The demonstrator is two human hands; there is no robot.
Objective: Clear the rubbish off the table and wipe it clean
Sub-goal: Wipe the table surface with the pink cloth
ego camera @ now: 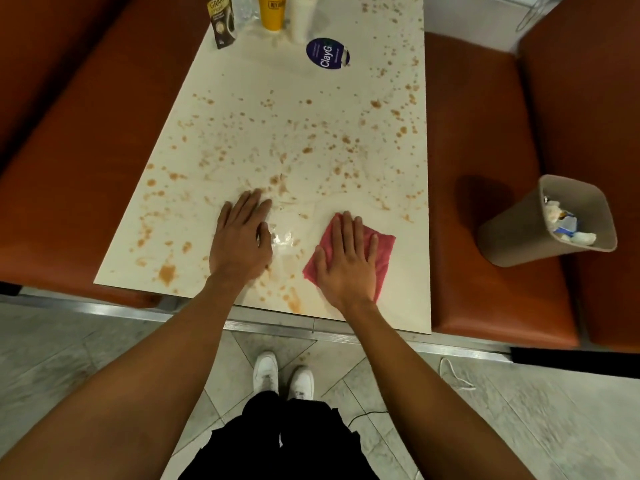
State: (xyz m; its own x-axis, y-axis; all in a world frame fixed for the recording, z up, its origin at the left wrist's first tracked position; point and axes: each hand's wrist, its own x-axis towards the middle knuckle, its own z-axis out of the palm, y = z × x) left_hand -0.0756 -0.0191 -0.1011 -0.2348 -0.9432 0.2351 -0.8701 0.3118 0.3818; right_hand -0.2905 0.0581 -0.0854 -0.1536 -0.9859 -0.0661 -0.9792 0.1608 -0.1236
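Observation:
A white table (242,81) is spattered with brown stains over most of its top. My right hand (348,258) lies flat, fingers spread, on a pink cloth (382,249) near the table's front edge. My left hand (240,240) rests flat on the bare tabletop to the left of the cloth and holds nothing. Between the two hands is a wet, shiny patch (285,239). A beige bin (543,220) with crumpled paper and wrappers inside stands on the bench seat to the right of the table.
At the table's far end stand a dark sachet (221,22), a yellow bottle (272,12) and a white cup stack (301,17); a round blue sticker (327,53) lies nearby. Orange benches (485,133) flank the table. My white shoes (282,375) are on the tiled floor.

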